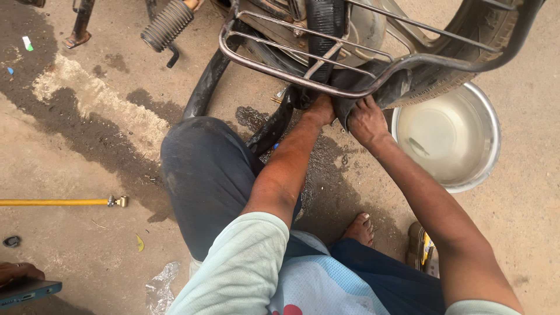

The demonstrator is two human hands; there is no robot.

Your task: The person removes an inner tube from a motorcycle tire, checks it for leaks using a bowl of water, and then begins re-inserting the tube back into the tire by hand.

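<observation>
From the head view, scraps dot the concrete floor [70, 274]: a small green-and-white bit [27, 43] top left, a clear crumpled plastic wrapper [160, 284] by the knee. Both hands are on the black rubber inner tube [274, 125], dull and dusty, looping under the metal rack [309, 64] beside the tyre [466, 58]. Left hand [319, 111] and right hand [364, 121] have their fingers clamped on the tube, just beside the steel bowl [489, 116] of water.
</observation>
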